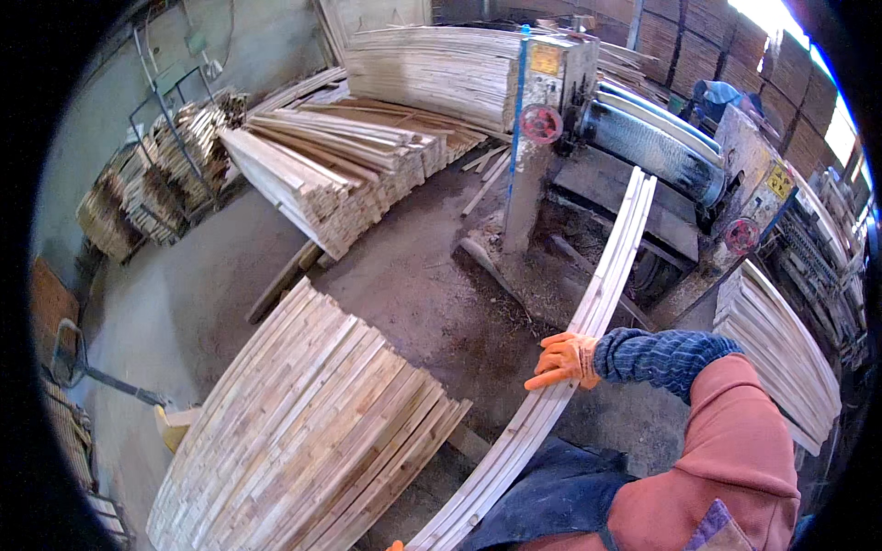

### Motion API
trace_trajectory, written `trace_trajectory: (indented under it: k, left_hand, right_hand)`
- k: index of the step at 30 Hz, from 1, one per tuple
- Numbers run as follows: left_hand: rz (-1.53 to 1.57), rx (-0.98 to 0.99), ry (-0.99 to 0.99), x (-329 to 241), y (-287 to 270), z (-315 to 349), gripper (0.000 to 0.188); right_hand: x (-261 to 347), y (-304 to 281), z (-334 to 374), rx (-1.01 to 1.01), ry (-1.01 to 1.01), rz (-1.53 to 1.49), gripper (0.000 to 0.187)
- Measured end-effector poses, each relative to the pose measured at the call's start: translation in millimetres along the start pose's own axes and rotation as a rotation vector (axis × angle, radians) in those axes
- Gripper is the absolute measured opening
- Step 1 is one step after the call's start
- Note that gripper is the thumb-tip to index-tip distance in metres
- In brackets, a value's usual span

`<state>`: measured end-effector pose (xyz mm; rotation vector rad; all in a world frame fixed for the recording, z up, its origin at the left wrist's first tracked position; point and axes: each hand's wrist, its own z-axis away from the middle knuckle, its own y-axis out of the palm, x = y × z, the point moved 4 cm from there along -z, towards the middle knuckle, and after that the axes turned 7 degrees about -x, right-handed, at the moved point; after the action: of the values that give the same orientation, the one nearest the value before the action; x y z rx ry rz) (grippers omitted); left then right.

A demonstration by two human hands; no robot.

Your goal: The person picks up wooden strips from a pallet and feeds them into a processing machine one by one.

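Several long, pale wooden strips (528,432) lie side by side, running from the lower edge of the view up to the roller machine (648,151). Their far ends rest at its dark metal bed (634,197), below a large roller. My right hand (565,360), in an orange glove, grips the strips across their middle, with some fingers reaching over the left edge. Of my left hand (397,546), only a sliver of orange glove shows beside the strips' near end; its fingers are hidden.
A broad stack of wooden strips (303,432) stands at my left. Another stack (340,184) lies farther off, and one more (781,349) is right of the machine. A hand truck (101,372) stands far left. Behind the machine a person (726,96) bends over.
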<state>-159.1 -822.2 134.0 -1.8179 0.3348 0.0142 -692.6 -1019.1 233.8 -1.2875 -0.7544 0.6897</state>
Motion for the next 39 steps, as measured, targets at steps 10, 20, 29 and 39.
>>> trace_trajectory:
  k: [10, 20, 29, 39]
  left_hand:
    - [-0.110, 0.241, 0.035, -209, -21, -167, 0.073]
    - [0.060, 0.241, 0.174, -411, 97, -265, 0.105]
    - [0.051, -0.078, 0.281, -315, 49, -196, 0.090]
    - [-0.294, 0.484, -0.208, -202, 5, -160, 0.099]
  right_hand:
    - [-141, 4, 124, -0.208, 0.465, 0.190, 0.118]
    - [-101, 71, 85, -0.535, 0.080, 0.057, 0.112]
    - [-187, 55, 129, -0.323, 0.021, -0.056, 0.129]
    - [-260, 53, 193, -0.371, 0.558, 0.204, 0.111]
